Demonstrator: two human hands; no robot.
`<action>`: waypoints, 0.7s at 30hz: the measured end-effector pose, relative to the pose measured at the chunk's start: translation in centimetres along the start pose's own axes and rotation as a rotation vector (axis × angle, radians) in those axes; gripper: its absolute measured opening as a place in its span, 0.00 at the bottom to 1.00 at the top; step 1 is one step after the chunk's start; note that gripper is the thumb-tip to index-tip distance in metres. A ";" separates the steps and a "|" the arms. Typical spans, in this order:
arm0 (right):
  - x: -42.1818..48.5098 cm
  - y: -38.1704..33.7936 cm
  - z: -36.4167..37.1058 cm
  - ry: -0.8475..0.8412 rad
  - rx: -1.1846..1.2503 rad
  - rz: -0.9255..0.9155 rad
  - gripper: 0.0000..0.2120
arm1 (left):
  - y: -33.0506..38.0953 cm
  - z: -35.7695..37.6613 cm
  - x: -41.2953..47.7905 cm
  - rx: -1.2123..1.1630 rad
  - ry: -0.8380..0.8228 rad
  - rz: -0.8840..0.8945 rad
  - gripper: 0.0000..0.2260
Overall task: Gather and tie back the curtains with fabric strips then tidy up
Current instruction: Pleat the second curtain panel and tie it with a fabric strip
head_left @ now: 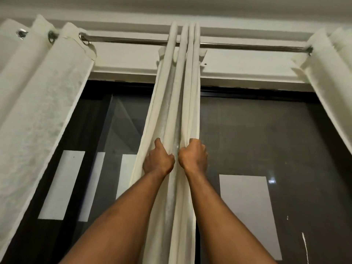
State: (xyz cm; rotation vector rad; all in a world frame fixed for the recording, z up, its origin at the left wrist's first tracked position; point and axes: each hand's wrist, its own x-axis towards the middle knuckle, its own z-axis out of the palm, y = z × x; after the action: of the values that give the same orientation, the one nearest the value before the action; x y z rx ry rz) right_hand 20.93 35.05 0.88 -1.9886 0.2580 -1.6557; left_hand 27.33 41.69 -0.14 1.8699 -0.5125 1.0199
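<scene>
A cream curtain [175, 103] hangs bunched into narrow folds from the middle of a metal rod [247, 46]. My left hand [158, 159] grips the left folds of this bundle at mid height. Right beside it, my right hand [193, 156] grips the right folds, the two hands almost touching. Another cream curtain [42, 103] hangs spread at the left on eyelets. A third curtain [331, 73] hangs at the far right end of the rod. No fabric strip is in view.
Behind the curtains is a dark window [247, 141] with a black frame, showing pale reflections. A white wall strip and ceiling run above the rod.
</scene>
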 end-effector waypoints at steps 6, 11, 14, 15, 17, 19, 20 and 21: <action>0.5 1.1 -1.0 0.029 -0.002 0.035 0.06 | 0.2 -0.2 1.9 -0.031 -0.046 0.024 0.20; 1.4 3.2 -2.2 0.085 0.007 0.101 0.09 | 2.1 0.8 1.8 -0.031 -0.045 0.066 0.16; 1.9 4.1 -2.9 0.105 0.008 0.122 0.08 | 4.6 1.6 1.0 -0.006 -0.097 0.160 0.16; 2.0 4.3 -3.1 0.101 0.010 0.122 0.08 | 5.7 1.9 0.5 0.010 -0.117 0.219 0.16; 2.4 5.0 -3.7 0.119 0.046 0.134 0.08 | 7.9 2.3 -0.3 0.077 -0.151 0.364 0.15; 2.8 6.1 -4.6 0.140 0.079 0.160 0.08 | 10.0 2.3 -1.1 0.180 -0.158 0.485 0.12; 3.0 6.7 -5.1 0.148 0.096 0.167 0.09 | 11.2 2.2 -1.4 0.234 -0.148 0.541 0.10; 3.2 7.2 -5.6 0.152 0.127 0.164 0.09 | 12.5 1.9 -1.8 0.279 -0.121 0.594 0.08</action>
State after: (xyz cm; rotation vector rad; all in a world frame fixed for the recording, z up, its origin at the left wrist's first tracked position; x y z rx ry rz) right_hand 17.67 25.98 0.48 -1.7052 0.3532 -1.6756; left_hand 18.45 33.75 4.48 2.0835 -1.0878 1.4234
